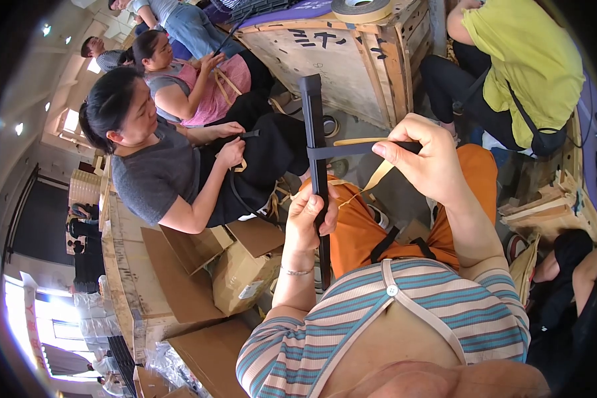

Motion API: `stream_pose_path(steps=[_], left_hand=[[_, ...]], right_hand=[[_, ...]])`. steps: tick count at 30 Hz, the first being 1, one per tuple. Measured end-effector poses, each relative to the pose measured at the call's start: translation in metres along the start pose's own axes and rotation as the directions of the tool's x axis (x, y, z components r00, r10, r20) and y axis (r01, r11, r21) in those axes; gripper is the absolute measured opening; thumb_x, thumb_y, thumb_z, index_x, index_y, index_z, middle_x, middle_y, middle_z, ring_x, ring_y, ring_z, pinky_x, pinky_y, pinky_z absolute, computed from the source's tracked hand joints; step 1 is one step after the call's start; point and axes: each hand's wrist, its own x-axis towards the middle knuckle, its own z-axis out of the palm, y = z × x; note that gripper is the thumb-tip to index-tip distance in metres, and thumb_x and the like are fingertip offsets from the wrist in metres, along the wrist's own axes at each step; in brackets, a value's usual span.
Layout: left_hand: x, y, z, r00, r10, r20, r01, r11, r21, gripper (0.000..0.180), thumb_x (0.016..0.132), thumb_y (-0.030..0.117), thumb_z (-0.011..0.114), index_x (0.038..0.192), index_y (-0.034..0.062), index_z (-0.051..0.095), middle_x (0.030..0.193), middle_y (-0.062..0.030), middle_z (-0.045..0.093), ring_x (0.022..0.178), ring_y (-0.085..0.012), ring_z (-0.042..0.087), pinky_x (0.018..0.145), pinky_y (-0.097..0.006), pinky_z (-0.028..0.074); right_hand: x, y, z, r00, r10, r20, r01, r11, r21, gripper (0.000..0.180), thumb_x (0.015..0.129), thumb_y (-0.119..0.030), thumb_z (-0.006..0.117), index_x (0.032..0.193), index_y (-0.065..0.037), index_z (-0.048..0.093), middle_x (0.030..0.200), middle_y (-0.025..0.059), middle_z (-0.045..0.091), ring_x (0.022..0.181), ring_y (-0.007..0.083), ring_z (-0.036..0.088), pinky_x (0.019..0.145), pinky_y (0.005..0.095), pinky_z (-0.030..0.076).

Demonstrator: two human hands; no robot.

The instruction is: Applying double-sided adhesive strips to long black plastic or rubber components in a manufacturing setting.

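My left hand (304,215) is closed around a long black bar (315,119), which stands nearly upright in front of me. A dark grey strip of tape (351,150) is looped across the bar above that hand. To the right of the bar, my right hand (423,156) pinches the tape's far end between thumb and fingers, so the strip runs taut and almost level. A yellowish backing strip (377,178) hangs loose from the right hand down toward my lap. The lower part of the bar passes behind my left wrist and ends near my striped shirt.
An open cardboard box (245,275) stands at my left, beside a seated co-worker (169,152) handling a dark strip. A wooden crate (325,66) is ahead, with a tape roll (361,9) on top. A person in yellow (534,73) sits at the far right.
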Motion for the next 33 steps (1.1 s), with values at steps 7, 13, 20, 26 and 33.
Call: stream_pose_path(steps=[7,13,20,26,33], left_hand=[[-0.001,0.001,0.001,0.989,-0.055,0.136,0.080,0.980,-0.183,0.042,0.087,0.039,0.055,0.096,-0.0020,0.051,0.053,-0.0044,0.045,0.037,-0.0071,0.033,0.035,-0.020,0.025],[-0.001,-0.001,0.009,0.999,0.016,0.045,-0.020,0.996,0.085,0.040,0.089,0.038,0.052,0.096,-0.0016,0.051,0.055,-0.0036,0.045,0.041,-0.0063,0.035,0.038,-0.019,0.027],[-0.002,-0.007,0.016,0.992,0.100,-0.080,-0.068,0.940,0.336,0.033,0.090,0.033,0.052,0.097,0.0001,0.051,0.059,-0.0015,0.046,0.044,-0.0052,0.035,0.041,-0.018,0.027],[0.005,-0.021,0.009,0.897,0.386,-0.217,-0.045,0.567,0.823,0.020,0.089,0.016,0.054,0.103,0.0022,0.052,0.067,-0.0017,0.050,0.057,-0.0081,0.043,0.054,-0.022,0.039],[0.003,-0.013,0.015,0.968,0.194,-0.157,-0.103,0.884,0.455,0.025,0.092,0.026,0.049,0.097,0.0015,0.050,0.056,0.0008,0.042,0.042,-0.0046,0.032,0.039,-0.018,0.025]], right_hand=[[-0.001,0.008,0.001,1.000,0.001,0.030,0.000,1.000,-0.015,0.019,0.074,-0.011,0.072,0.071,0.000,0.057,0.064,0.0051,0.050,0.056,0.0111,0.047,0.051,0.0253,0.037],[0.001,0.015,0.005,0.989,-0.036,0.145,0.036,0.999,0.002,0.017,0.076,-0.015,0.069,0.077,-0.001,0.058,0.077,0.0073,0.055,0.064,0.0170,0.056,0.057,0.0272,0.044],[0.007,0.002,0.015,0.951,-0.067,0.301,0.091,0.994,-0.065,0.014,0.077,-0.010,0.067,0.080,0.001,0.059,0.080,0.0079,0.054,0.067,0.0169,0.054,0.057,0.0268,0.045],[0.001,-0.008,0.027,0.980,-0.133,0.147,0.139,0.990,-0.030,0.010,0.075,-0.008,0.067,0.074,0.000,0.061,0.063,0.0089,0.051,0.051,0.0189,0.050,0.047,0.0283,0.036],[-0.002,0.005,0.029,0.995,0.016,0.094,-0.022,0.998,0.058,0.010,0.079,-0.006,0.065,0.076,0.002,0.061,0.066,0.0046,0.051,0.055,0.0082,0.049,0.048,0.0246,0.035]])
